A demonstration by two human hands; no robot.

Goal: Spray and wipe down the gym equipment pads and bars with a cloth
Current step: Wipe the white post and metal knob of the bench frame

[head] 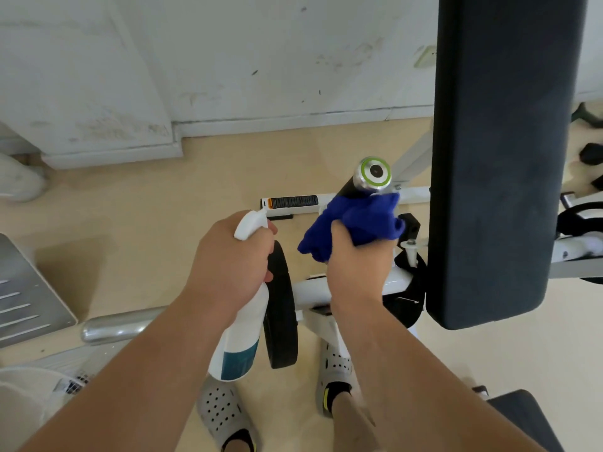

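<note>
Beside blue cloth (359, 216) — white spray bottle (242, 331).

The cloth (359, 223) is soft, fuzzy blue fabric. The spray bottle (243, 324) is smooth white plastic. The handle's end cap (375, 172) is brushed metal; the pad (499, 158) is matt dark vinyl.

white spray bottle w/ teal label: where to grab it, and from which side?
Grip the narrow neck under the white trigger head, from the rear, opposite the nozzle. The white spray bottle with teal label widens below, so curled fingers sit snug and reach the trigger. The left grip holds it so.
</note>
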